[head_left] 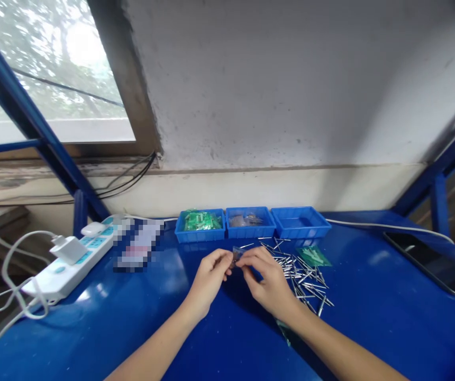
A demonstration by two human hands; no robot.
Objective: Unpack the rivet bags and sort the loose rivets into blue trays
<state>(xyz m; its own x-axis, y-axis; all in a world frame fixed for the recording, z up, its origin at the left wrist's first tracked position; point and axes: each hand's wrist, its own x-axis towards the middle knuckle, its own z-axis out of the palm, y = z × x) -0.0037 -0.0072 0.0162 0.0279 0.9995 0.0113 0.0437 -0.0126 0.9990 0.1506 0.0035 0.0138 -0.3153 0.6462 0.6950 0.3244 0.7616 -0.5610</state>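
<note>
Both my hands meet over the middle of the blue table, pinching a small clear plastic bag (236,254) between them. My left hand (211,272) closes thumb and fingers on the bag's left side. From the right, my right hand (265,275) grips its other edge with the fingertips. Something brownish shows inside the bag, too small to make out. Beside and partly behind my right hand lies a loose pile of thin metal rods (305,278). A green packet (314,256) rests at the pile's upper right.
Three blue bins stand along the wall: one with green packets (202,220), one with clear bags (245,219), and an empty bin (301,222). A white power strip (69,267) with cables is at left. A dark phone-like slab (434,264) lies right.
</note>
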